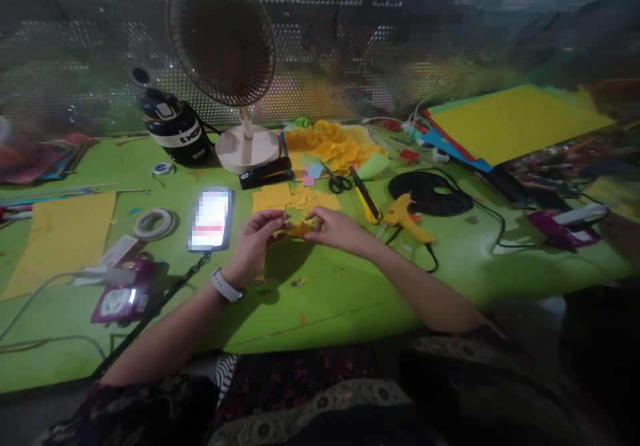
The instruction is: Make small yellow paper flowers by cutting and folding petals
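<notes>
Over the middle of the green table, my left hand (256, 243) and my right hand (336, 230) face each other with bent fingers. Between them is a small crumpled yellow paper piece (300, 230), pinched by the fingertips on both sides. Just beyond lie flat yellow paper squares (273, 197). Black scissors (340, 183), a yellow cutter (367, 199) and a yellow glue gun (407, 219) are to the right of the squares. A tray of crumpled yellow paper pieces (335, 147) sits farther back.
A fan (245, 149), a dark bottle (180, 129) and a black stapler (266, 172) stand behind. At the left are a lit phone (211, 219), a tape roll (154, 224) and a yellow sheet (63, 236). Coloured sheets (520, 123) and cables occupy the right.
</notes>
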The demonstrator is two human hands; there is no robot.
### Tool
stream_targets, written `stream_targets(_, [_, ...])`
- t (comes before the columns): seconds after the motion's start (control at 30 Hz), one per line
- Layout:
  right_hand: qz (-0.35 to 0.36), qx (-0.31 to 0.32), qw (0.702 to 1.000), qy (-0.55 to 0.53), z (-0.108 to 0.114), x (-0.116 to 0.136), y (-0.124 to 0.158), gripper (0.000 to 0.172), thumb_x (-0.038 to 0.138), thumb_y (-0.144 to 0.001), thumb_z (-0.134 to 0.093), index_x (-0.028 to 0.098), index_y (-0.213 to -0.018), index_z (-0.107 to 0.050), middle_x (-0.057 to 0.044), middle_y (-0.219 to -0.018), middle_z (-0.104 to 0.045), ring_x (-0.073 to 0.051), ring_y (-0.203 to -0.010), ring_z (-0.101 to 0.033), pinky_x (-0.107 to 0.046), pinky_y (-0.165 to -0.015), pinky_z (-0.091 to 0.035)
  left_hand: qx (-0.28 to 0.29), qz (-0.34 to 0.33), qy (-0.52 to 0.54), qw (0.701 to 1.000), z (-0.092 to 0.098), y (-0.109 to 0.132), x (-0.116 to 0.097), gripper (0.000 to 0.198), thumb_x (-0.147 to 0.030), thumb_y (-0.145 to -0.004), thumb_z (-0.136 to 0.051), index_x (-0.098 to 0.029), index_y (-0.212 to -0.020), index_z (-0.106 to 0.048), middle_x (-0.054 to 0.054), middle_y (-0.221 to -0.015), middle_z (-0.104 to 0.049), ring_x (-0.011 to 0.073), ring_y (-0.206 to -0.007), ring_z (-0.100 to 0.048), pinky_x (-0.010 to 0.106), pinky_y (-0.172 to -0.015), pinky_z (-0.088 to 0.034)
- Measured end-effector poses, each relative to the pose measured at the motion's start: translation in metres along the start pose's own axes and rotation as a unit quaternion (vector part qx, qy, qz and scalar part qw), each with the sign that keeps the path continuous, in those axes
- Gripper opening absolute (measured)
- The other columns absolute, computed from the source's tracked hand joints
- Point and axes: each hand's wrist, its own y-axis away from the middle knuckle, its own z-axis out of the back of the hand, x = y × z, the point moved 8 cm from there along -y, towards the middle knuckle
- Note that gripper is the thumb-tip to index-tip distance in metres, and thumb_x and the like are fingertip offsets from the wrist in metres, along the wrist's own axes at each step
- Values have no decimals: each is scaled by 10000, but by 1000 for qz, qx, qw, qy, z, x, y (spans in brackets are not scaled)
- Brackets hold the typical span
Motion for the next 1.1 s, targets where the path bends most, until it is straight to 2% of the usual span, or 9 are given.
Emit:
stream_targets(0.13, [13, 23, 1000, -6, -14, -3, -4, 150, 197, -791, -700, 178, -925, -637, -10, -792, -672, -136, -674, -586, -239, -578, -358, 5, 2, -16, 1000, 0, 0, 3, 183, -239, -743, -785, -180, -895, -702, 38, -974, -734, 147, -834, -689, 271, -757, -523])
stream_targets(0.23, [25, 3, 999, -44, -10, 0, 1, 78, 176, -791, -685, 177, -790, -607, -4, -760, -657, -128, -666, -575, -236, -585, -379, 11, 7, -28, 1000, 0, 1, 4, 169, -249, -765, -771, -187, -908, -707, 41, -990, -736, 151, -844, -690, 271, -746, -528])
stream_targets(0.3, [36, -63, 995, -64, 4, 6, 9, 101, 222, -819, -670, 183, -777, -587, -12, -768, -647, -134, -674, -570, -246, -602, -410, 33, 22, -41, 998, -5, 3, 6, 156, -266, -788, -753, -186, -916, -714, 53, -979, -744, 159, -846, -696, 281, -752, -536])
stream_targets(0.4, [96, -205, 974, -31, 27, 23, 31, 122, 267, -899, -580, 185, -808, -585, -53, -830, -638, -147, -692, -558, -272, -635, -448, 99, 75, -54, 991, -19, 12, 17, 183, -258, -798, -745, -179, -963, -731, 83, -995, -751, 177, -896, -704, 317, -845, -543])
stream_targets(0.47, [133, -232, 963, 20, 25, 34, 42, 169, 274, -934, -524, 187, -809, -599, -77, -840, -641, -164, -712, -571, -287, -640, -460, 138, 100, -31, 985, -29, 18, 23, 293, -234, -791, -754, -210, -1080, -715, 87, -1104, -732, 190, -1012, -685, 330, -924, -527])
stream_targets(0.57, [184, -222, 952, 100, 10, 48, 49, 145, 244, -915, -529, 198, -828, -635, -90, -841, -663, -206, -795, -607, -323, -695, -481, 158, 106, 15, 982, -36, 23, 27, 446, -217, -770, -778, -252, -1201, -668, 69, -1172, -701, 181, -1051, -663, 301, -933, -524])
stream_targets(0.7, [221, -194, 951, 95, -3, 55, 50, 203, 286, -870, -558, 177, -1003, -667, -119, -922, -694, -238, -857, -635, -356, -729, -511, 141, 113, 39, 983, -33, 22, 28, 411, -242, -771, -778, -238, -1170, -679, 49, -1097, -709, 139, -891, -678, 249, -820, -550])
stream_targets(0.93, [155, -168, 969, -94, 3, 40, 45, 201, 340, -921, -500, 215, -953, -654, -75, -883, -697, -189, -753, -635, -332, -690, -513, 93, 96, 52, 990, -25, 12, 26, 320, -247, -683, -848, -182, -965, -710, 41, -921, -764, 143, -812, -709, 289, -830, -559])
stream_targets(1.1, [51, -102, 955, -275, -10, 19, 36, 224, 396, -904, -555, 216, -1037, -538, -18, -799, -657, -143, -616, -587, -288, -585, -483, 83, 46, -12, 995, -16, 7, 21, 225, -256, -756, -793, -206, -963, -722, 30, -887, -768, 134, -785, -709, 271, -780, -559])
